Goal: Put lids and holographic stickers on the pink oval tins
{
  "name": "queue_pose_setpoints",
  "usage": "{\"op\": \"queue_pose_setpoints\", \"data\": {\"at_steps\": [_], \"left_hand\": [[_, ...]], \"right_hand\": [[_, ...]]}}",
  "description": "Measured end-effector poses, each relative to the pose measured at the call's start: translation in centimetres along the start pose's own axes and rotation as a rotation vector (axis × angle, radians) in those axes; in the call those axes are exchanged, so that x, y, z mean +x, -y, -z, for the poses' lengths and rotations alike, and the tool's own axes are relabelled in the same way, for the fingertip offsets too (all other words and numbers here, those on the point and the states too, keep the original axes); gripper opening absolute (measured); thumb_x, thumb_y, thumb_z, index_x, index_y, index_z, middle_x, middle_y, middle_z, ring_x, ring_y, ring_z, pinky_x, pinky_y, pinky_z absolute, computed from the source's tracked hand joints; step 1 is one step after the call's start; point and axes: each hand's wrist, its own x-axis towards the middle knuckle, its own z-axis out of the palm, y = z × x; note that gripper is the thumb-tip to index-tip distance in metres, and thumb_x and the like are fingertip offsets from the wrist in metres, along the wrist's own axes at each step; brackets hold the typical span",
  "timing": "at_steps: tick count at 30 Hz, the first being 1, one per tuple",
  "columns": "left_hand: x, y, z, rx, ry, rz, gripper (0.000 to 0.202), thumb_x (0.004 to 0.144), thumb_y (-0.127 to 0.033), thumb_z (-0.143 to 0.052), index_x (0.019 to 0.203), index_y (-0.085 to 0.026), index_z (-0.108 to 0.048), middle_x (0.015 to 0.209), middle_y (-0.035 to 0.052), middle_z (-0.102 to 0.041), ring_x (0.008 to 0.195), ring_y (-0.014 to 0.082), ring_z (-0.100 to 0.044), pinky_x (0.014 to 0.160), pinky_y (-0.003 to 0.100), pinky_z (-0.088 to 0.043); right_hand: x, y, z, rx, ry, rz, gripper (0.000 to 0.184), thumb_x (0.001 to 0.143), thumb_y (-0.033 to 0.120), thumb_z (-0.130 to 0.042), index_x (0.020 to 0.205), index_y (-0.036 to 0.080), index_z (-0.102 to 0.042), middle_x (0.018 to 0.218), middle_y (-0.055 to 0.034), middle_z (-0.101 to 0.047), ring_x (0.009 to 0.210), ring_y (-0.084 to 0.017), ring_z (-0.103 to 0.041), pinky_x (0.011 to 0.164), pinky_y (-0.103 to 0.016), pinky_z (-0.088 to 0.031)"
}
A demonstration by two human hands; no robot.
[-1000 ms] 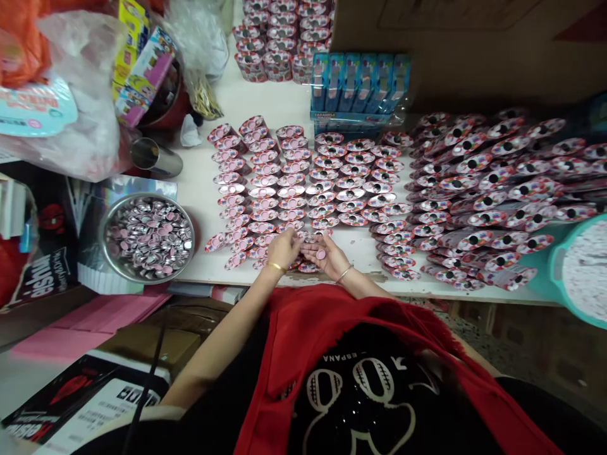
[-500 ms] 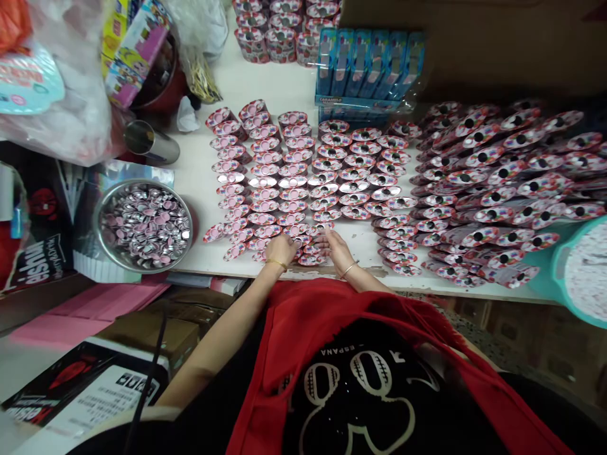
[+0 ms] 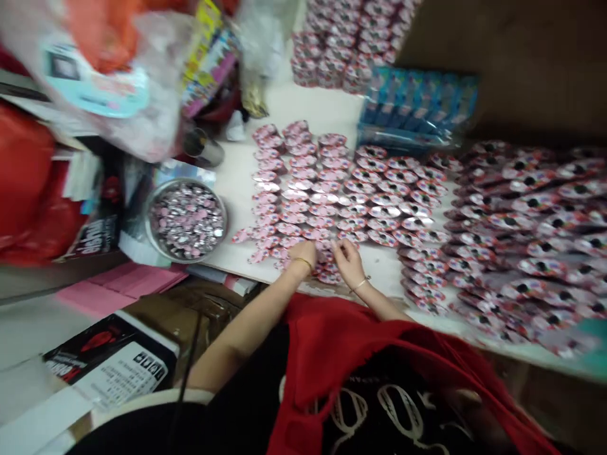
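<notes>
My left hand (image 3: 303,254) is closed, its fingertips down among the near rows of small oval printed packs (image 3: 325,222) on the white table. What it grips is hidden under the fingers. Just to its right, my right hand (image 3: 348,261) has its thumb and fingers curled together at the edge of the same rows; any small piece in them is too blurred to make out. Pink ovals show on the tops of the left-hand packs, while the packs farther right (image 3: 524,289) show dark holes. A metal bowl (image 3: 224,232) at the left holds many small pink-and-silver discs.
Behind the rows stands a clear-wrapped set of blue boxes (image 3: 412,104), with more packs (image 3: 334,47) stacked beyond. A metal cup (image 3: 206,148) lies near plastic bags (image 3: 156,120) at the back left. Part of a teal tub (image 3: 595,347) shows at the right edge.
The view has swung left, so everything sits farther right and mostly lower, with more blur. My hands stay at the same near rows; the right fingers look more curled.
</notes>
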Motion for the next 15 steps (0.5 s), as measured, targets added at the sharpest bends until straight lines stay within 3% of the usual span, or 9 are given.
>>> {"op": "queue_pose_setpoints", "data": {"at_steps": [2, 4, 6, 9, 12, 15], "left_hand": [[-0.7, 0.9, 0.3, -0.049, -0.012, -0.037, 0.024, 0.084, -0.030, -0.056, 0.095, -0.016, -0.073, 0.097, 0.0168, -0.071, 0.095, 0.0266, -0.068, 0.081, 0.033, -0.050], [-1.6, 3.4, 0.6, -0.097, -0.042, -0.061, 0.023, 0.085, -0.031, -0.056, 0.095, -0.019, -0.072, 0.095, 0.0134, -0.072, 0.093, 0.0247, -0.068, 0.078, 0.031, -0.049], [-2.7, 7.4, 0.6, -0.157, -0.091, -0.072, 0.025, 0.087, -0.036, -0.052, 0.095, -0.021, -0.071, 0.095, 0.0112, -0.072, 0.094, 0.0235, -0.067, 0.076, 0.029, -0.047], [-4.6, 15.0, 0.0, -0.274, -0.200, -0.005, 0.027, 0.090, -0.038, -0.046, 0.088, -0.021, -0.067, 0.091, 0.0098, -0.071, 0.092, 0.0220, -0.066, 0.072, 0.028, -0.044], [-6.0, 21.5, -1.7, -0.372, -0.233, 0.083, 0.024, 0.089, -0.038, -0.047, 0.080, -0.021, -0.061, 0.081, 0.0065, -0.069, 0.082, 0.0196, -0.065, 0.069, 0.027, -0.040], [-6.8, 25.0, -4.2, -0.496, -0.213, 0.084, 0.021, 0.089, -0.035, -0.047, 0.076, -0.022, -0.057, 0.075, 0.0034, -0.066, 0.073, 0.0166, -0.061, 0.066, 0.026, -0.038]], "right_hand": [[1.5, 2.2, -2.3, -0.083, 0.058, 0.148, 0.027, 0.091, 0.046, -0.047, 0.077, 0.023, -0.050, 0.076, -0.0015, -0.050, 0.073, -0.017, -0.048, 0.070, -0.030, -0.042], [3.5, 4.8, -6.1, -0.139, 0.148, 0.308, 0.022, 0.093, 0.042, -0.045, 0.089, 0.022, -0.054, 0.090, -0.0060, -0.055, 0.087, -0.020, -0.052, 0.080, -0.034, -0.044], [5.6, 7.6, -11.7, -0.193, 0.289, 0.457, 0.022, 0.093, 0.037, -0.043, 0.101, 0.020, -0.055, 0.103, -0.0098, -0.056, 0.098, -0.022, -0.053, 0.089, -0.037, -0.043], [7.9, 10.5, -22.3, -0.387, 0.584, 0.618, 0.033, 0.092, 0.030, -0.043, 0.120, 0.015, -0.050, 0.119, -0.0138, -0.052, 0.108, -0.023, -0.050, 0.097, -0.038, -0.042], [9.1, 10.7, -32.4, -0.776, 0.792, 0.653, 0.055, 0.084, 0.032, -0.056, 0.135, 0.017, -0.041, 0.134, -0.0160, -0.043, 0.121, -0.031, -0.042, 0.099, -0.046, -0.040], [9.7, 8.9, -38.9, -1.084, 0.841, 0.638, 0.075, 0.074, 0.037, -0.068, 0.140, 0.022, -0.036, 0.143, -0.0165, -0.035, 0.127, -0.039, -0.034, 0.097, -0.054, -0.039]]}}
